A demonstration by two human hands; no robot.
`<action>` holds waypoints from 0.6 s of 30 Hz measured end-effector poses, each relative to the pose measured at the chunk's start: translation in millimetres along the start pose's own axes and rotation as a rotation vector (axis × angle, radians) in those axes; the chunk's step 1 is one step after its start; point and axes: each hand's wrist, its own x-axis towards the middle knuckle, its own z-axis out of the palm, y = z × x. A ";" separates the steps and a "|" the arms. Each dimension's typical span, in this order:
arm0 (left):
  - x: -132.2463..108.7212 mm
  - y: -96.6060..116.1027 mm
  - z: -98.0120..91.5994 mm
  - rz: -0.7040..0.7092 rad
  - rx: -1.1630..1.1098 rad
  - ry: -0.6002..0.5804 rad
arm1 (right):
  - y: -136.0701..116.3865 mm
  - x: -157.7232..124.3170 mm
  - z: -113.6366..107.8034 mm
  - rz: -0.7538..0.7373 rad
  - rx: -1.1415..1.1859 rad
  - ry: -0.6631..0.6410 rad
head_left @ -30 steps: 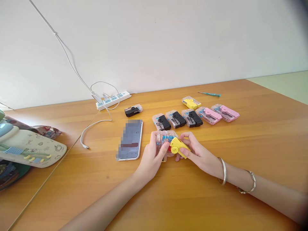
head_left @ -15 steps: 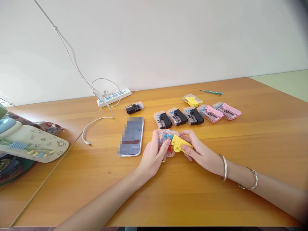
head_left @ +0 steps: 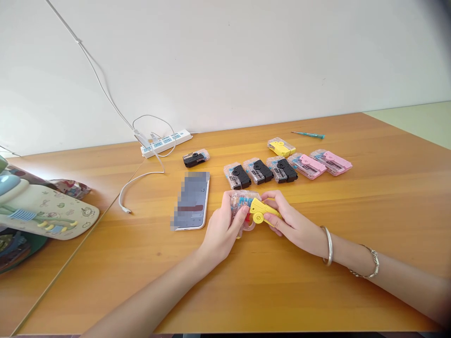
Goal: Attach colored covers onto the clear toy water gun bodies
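wooden table [head_left: 253,291] stretches beneath the grip: left hand [head_left: 220,231] clamped round a clear body [head_left: 246,195], right hand [head_left: 289,220] pinching the yellow part [head_left: 261,209] just to its right. that part slants flatter than a second ago, suggesting it pivots there; black gadgets [head_left: 260,172] lie just beyond.

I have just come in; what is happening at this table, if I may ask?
A person's left hand grips the transparent body of a gadget, while the right hand holds its yellow part. Beyond the hands, three black gadgets and two pink ones lie in a row, with a yellow one behind. A phone lies to the left.
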 end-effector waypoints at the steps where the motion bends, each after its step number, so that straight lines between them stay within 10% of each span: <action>1: -0.1 0.4 -0.1 -0.001 0.002 0.001 | -0.2 0.0 0.0 0.003 0.001 -0.003; 18: -0.6 2.9 4.0 0.006 -0.175 -0.029 | -1.9 -0.3 1.6 0.046 0.069 -0.033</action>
